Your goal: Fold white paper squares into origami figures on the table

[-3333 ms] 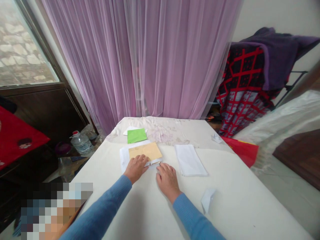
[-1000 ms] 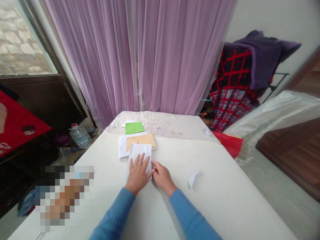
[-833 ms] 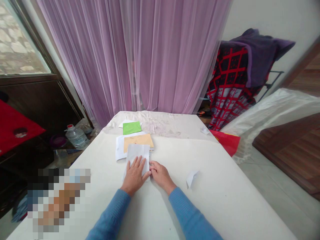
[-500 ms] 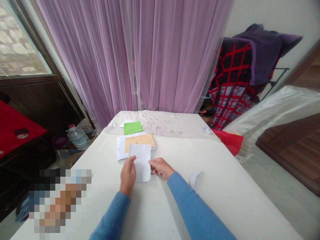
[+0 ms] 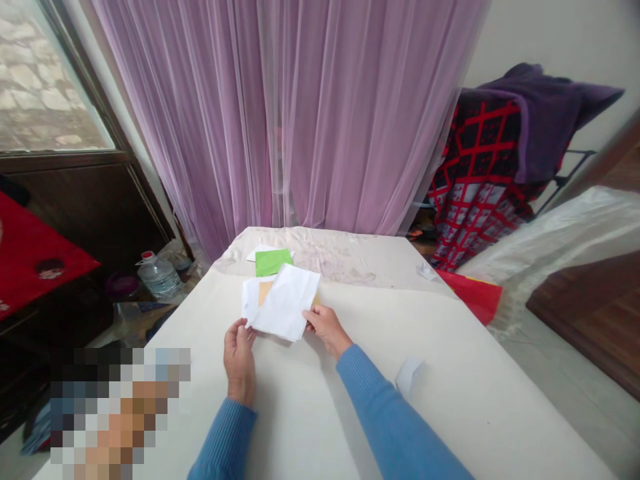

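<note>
Head-worn camera, facing forward and down, close above left hand (image 5: 239, 360), right hand (image 5: 325, 328)

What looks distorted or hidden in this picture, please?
In the head view, a pixelated patch hides the lower left corner, the wide lens bends the window frame and stretches the white table, and no strong glare shows on the white paper.

Tabletop (image 5: 300, 413) runs between the right hand (image 5: 325, 330) and a paper scrap (image 5: 409, 375).

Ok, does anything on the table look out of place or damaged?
Yes: a folded paper scrap lies alone on the table, right of the right hand. The cloth at the table's far end looks wrinkled and stained.
</note>
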